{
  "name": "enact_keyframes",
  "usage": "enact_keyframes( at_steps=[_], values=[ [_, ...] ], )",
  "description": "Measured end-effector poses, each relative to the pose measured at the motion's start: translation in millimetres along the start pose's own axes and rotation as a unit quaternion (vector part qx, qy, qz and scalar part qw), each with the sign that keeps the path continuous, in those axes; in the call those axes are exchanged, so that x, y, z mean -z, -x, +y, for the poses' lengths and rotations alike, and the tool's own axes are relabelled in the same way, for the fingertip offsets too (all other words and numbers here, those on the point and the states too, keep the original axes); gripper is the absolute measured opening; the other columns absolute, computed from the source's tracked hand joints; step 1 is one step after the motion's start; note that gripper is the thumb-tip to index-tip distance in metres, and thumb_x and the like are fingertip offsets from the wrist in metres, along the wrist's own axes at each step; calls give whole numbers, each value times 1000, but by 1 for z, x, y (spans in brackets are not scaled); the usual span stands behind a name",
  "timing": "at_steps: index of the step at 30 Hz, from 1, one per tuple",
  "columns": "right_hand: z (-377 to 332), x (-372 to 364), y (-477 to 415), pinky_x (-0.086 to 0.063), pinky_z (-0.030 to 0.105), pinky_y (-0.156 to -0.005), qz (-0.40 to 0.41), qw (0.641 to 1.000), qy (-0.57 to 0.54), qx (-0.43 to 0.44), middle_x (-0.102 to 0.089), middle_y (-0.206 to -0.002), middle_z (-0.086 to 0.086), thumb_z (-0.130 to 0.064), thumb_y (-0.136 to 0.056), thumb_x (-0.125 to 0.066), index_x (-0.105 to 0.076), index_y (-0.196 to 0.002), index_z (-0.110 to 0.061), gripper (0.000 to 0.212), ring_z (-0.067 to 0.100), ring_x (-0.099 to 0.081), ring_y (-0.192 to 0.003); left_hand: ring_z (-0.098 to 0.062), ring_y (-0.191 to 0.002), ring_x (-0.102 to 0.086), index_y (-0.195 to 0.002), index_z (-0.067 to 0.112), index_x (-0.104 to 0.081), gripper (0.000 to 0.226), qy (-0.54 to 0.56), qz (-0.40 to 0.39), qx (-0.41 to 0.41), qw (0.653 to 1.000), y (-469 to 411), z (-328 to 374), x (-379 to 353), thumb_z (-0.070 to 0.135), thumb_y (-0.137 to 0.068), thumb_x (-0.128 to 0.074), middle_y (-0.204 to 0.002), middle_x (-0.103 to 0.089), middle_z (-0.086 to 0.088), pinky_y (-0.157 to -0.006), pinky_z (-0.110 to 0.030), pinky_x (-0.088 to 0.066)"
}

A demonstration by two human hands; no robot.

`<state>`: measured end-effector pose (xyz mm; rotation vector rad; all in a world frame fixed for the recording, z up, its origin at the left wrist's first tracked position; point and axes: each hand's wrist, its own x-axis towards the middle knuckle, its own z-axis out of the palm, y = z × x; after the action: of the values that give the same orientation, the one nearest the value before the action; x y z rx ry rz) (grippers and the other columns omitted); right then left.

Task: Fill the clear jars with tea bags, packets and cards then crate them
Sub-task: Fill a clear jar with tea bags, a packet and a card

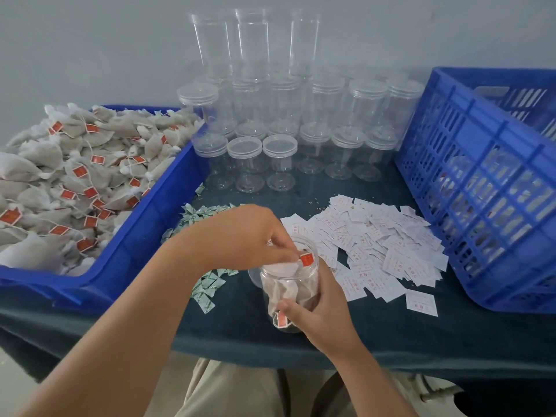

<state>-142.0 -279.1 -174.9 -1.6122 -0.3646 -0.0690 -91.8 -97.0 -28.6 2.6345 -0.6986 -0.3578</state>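
We see a table [391, 341] under dark cloth. On its left stands a blue bin [144, 236] heaped with tea bags [60, 176], and on its right a blue slatted crate [481, 176]. Lidded empty jars [279, 158] are stacked at the back between the two. In front of them lies a loose pile of white cards [376, 245], with green-and-white packets [207, 284] scattered beside the bin. Near the front edge we find the open jar [288, 284], partly filled with bags. The right hand [325, 314] wraps its fingers and thumb round the jar's lower wall. The left hand [240, 233] pinches a tea bag [282, 266] at the jar's mouth, its red tag [307, 260] at the rim.
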Motion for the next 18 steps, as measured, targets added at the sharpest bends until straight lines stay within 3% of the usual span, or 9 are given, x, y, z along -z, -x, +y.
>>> enact_keyframes(
  at_steps=[2,4,7,9,10,12,14,16,18],
  values=[
    [-1,0,1,-54,27,-104,4,1000,-5,-1,-68,-139,-5,-54,-79,-91,-55,-144,-39,76,22,-64,-133,-11,-75,-68,-84,48,-79,22,52,46,6,998,3,-3,0,54,-99,-64,-82,-73,24,-71,-39,-54],
    [-3,0,2,-53,23,-105,12,1000,-4,1,-67,-141,-9,-56,-80,-89,-54,-144,-44,75,18,-63,-135,-20,-85,-73,-94,47,-80,21,108,112,11,988,6,-6,1,57,-98,-62,-92,-78,16,-79,-45,-58],
    [-2,1,2,-52,21,-104,18,1000,-5,7,-67,-139,-12,-45,-79,-90,-55,-141,-50,71,15,-63,-134,-6,-81,-72,-101,49,-78,22,176,232,20,956,10,-15,-7,58,-96,-59,-95,-78,22,-64,-19,-54],
    [-1,1,3,-52,22,-105,20,1000,-4,9,-68,-139,-13,-40,-78,-89,-56,-140,-51,71,15,-63,-134,0,-79,-69,-100,44,-79,18,210,293,70,930,11,-27,-18,43,-101,-61,-93,-76,25,-63,-12,-49],
    [-1,1,4,-53,23,-104,23,1000,-4,12,-68,-139,-14,-40,-77,-89,-56,-139,-52,71,15,-63,-134,1,-78,-67,-103,43,-77,16,197,281,111,933,12,-35,-24,39,-102,-62,-93,-76,25,-64,-15,-51],
    [-1,1,4,-54,24,-103,34,999,-6,17,-69,-136,-13,-40,-76,-87,-57,-136,-55,69,16,-65,-132,0,-87,-66,-114,39,-73,17,101,168,189,962,13,-47,-44,42,-101,-63,-100,-73,20,-76,-27,-57],
    [-1,1,4,-56,27,-102,43,999,-11,18,-70,-134,-12,-39,-76,-85,-58,-133,-56,66,18,-67,-129,-12,-95,-64,-112,30,-70,26,22,79,222,972,11,-49,-68,49,-94,-67,-107,-66,11,-87,-38,-57],
    [0,1,4,-57,32,-102,51,999,-11,16,-72,-131,-11,-39,-76,-82,-60,-132,-53,62,19,-68,-126,-18,-97,-61,-109,26,-65,30,-3,83,237,968,7,-44,-88,46,-88,-69,-108,-55,5,-87,-39,-56],
    [0,2,4,-57,37,-103,54,998,-19,8,-73,-130,-8,-41,-76,-81,-61,-135,-39,62,21,-69,-125,-21,-101,-60,-113,25,-62,34,-15,118,248,961,2,-42,-100,43,-85,-68,-113,-49,4,-86,-37,-55]
  ],
)
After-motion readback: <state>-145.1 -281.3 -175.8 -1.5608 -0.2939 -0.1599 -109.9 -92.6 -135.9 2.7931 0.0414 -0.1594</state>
